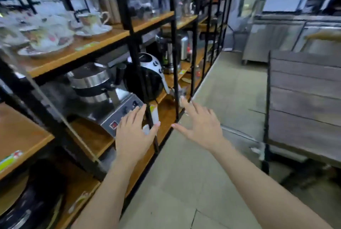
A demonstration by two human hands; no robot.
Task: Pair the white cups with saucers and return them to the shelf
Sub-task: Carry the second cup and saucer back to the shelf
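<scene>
White patterned cups on saucers (46, 44) stand on an upper wooden board of the black metal shelf (129, 31) at the far left; one cup with a curled handle (92, 21) sits on its own saucer. The view is blurred. My left hand (133, 136) is stretched out with fingers spread in front of the middle shelf board, holding nothing. My right hand (199, 125) is also spread and empty, just past the shelf's front edge, over the floor.
On the middle board stand a steel waffle maker (103, 92), a black-and-white appliance (149, 77) and a steel machine (171, 49). A grey wooden table (304, 103) stands at the right. Steel counters (273, 34) line the back. Grey floor runs between shelf and table.
</scene>
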